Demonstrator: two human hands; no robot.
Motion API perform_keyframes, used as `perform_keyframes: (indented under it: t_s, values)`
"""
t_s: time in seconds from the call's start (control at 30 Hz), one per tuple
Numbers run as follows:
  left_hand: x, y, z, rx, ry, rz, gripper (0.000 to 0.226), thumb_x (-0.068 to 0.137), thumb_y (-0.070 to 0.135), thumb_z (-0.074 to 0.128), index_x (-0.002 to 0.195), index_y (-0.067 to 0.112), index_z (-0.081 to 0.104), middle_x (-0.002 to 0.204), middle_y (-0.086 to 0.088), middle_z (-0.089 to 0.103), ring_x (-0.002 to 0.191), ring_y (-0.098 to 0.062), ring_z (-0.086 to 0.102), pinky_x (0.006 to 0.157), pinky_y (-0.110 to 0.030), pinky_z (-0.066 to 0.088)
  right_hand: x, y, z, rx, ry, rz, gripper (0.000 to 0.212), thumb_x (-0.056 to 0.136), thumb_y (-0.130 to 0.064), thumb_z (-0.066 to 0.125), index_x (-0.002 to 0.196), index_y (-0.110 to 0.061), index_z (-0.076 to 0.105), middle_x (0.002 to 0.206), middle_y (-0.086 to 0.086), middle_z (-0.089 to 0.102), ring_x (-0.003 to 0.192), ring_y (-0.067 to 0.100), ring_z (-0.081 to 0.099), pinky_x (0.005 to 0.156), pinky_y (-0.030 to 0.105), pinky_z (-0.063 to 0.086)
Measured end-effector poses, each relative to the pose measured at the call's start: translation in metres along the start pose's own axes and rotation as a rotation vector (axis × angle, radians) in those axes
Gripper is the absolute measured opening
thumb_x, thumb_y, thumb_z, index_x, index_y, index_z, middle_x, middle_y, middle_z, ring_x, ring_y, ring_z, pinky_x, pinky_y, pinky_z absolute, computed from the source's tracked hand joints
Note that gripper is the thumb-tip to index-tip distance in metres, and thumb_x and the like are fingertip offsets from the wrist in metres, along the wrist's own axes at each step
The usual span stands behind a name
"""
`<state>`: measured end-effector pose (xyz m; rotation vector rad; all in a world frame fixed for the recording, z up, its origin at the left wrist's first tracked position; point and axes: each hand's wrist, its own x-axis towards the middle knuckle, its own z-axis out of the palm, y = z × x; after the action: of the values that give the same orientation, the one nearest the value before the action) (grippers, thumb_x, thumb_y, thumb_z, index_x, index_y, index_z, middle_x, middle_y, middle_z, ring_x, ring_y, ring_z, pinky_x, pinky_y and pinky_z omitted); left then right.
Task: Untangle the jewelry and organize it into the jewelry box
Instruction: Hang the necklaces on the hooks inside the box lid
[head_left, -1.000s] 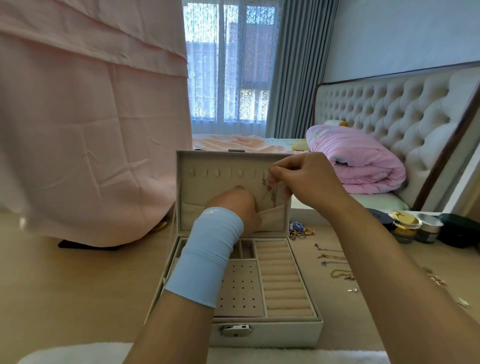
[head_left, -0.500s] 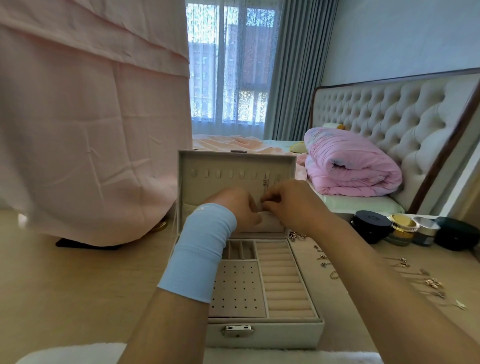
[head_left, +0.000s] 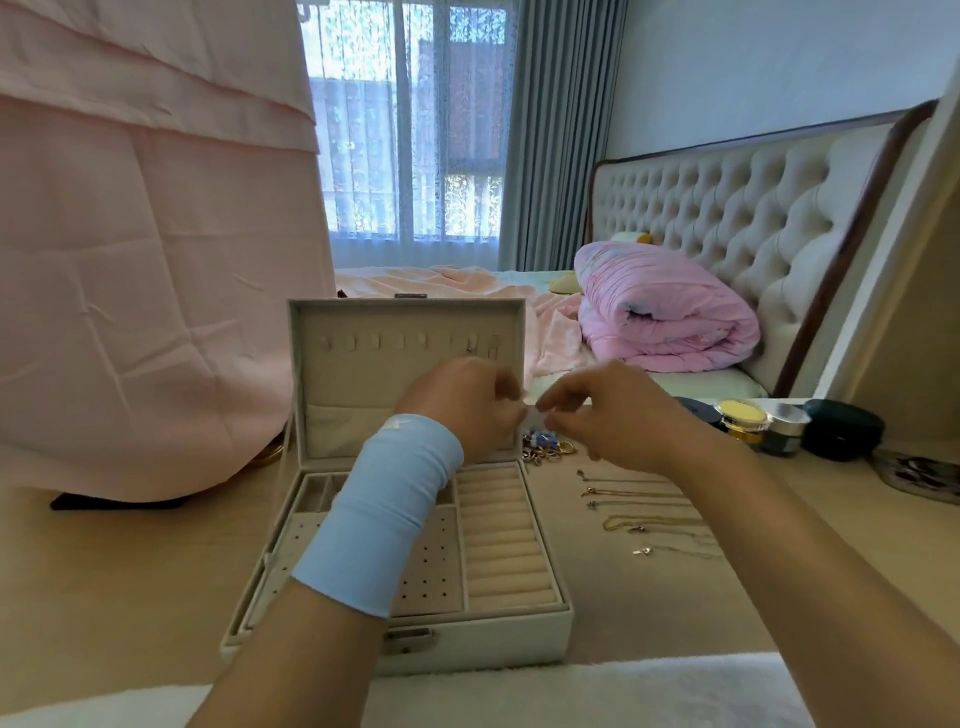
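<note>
Hovering at the right edge of the upright lid (head_left: 374, 374), both hands meet just above the bench (head_left: 130, 561). The left hand (head_left: 462, 405), with a pale blue wrist sleeve (head_left: 384, 514) behind it, shows its back with fingers curled in. The right hand (head_left: 613, 415) comes in from 3 o'clock, fingers bent and thumb close to forefinger. The fingertips are blurred, so whether either hand has a grip on anything cannot be told.

The jewelry box (head_left: 493, 639) sits open dead centre, latch toward the person. Its ring rolls (head_left: 506, 540) lie on the right side and the perforated earring panel (head_left: 431, 566) just left of them. One small piece (head_left: 470, 349) hangs from a hook near the lid's right end (too small to name).

A tangled cluster of rings and charms (head_left: 545, 448) lies on the bench directly beneath the two hands. Further round, at 3 o'clock of the box, several chains (head_left: 615, 522) lie stretched out side by side, apart from one another.

At 2 o'clock stand small jars (head_left: 740, 415). A rolled pink quilt (head_left: 665, 322) lies on the bed beyond.
</note>
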<state>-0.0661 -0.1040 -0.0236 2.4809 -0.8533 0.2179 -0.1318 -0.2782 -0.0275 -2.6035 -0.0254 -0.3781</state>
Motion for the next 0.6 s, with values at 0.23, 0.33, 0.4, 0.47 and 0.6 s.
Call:
perform_keyframes:
  t_s: [0.23,0.33,0.4,0.47,0.6]
  values:
    - [-0.012,0.062,0.053,0.025,-0.251,0.140,0.018,0.092,0.040,0.058,0.105,0.036,0.069,0.105,0.014,0.068,0.093,-0.010,0.062,0.087,-0.032,0.054,-0.051,0.066,-0.026,-0.068,-0.306,0.206,0.012,0.092,-0.020,0.072,0.086,-0.030,0.076,0.083,-0.012,0.070,0.058,-0.004,0.062,0.053,0.013,0.044]
    - [-0.009,0.080,0.079,0.084,-0.385,0.153,0.017,0.091,0.035,0.061,0.103,0.034,0.073,0.105,0.011,0.070,0.093,-0.013,0.063,0.088,-0.033,0.055,-0.057,0.086,-0.026,-0.117,-0.388,0.285,0.010,0.089,-0.017,0.074,0.086,-0.026,0.077,0.086,-0.006,0.073,0.066,0.009,0.064,0.055,0.018,0.048]
    - [-0.007,0.089,0.096,0.140,-0.474,0.150,0.018,0.090,0.034,0.063,0.105,0.033,0.074,0.106,0.010,0.071,0.094,-0.013,0.064,0.091,-0.033,0.054,-0.059,0.095,-0.022,-0.149,-0.416,0.327,0.007,0.087,-0.016,0.075,0.087,-0.023,0.078,0.087,-0.003,0.074,0.064,0.011,0.063,0.054,0.020,0.048]
    - [-0.005,0.095,0.111,0.176,-0.519,0.144,0.021,0.089,0.032,0.065,0.108,0.033,0.074,0.108,0.009,0.071,0.097,-0.014,0.065,0.094,-0.034,0.054,-0.060,0.102,-0.018,-0.158,-0.448,0.363,0.008,0.085,-0.016,0.077,0.088,-0.023,0.078,0.089,-0.001,0.074,0.066,0.014,0.066,0.056,0.023,0.053]
    - [-0.002,0.100,0.128,0.233,-0.509,0.123,0.023,0.089,0.031,0.064,0.111,0.032,0.073,0.112,0.007,0.070,0.100,-0.017,0.065,0.095,-0.035,0.053,-0.057,0.112,-0.011,-0.134,-0.439,0.406,0.010,0.083,-0.016,0.079,0.091,-0.022,0.080,0.094,0.001,0.075,0.083,0.019,0.072,0.073,0.033,0.063]
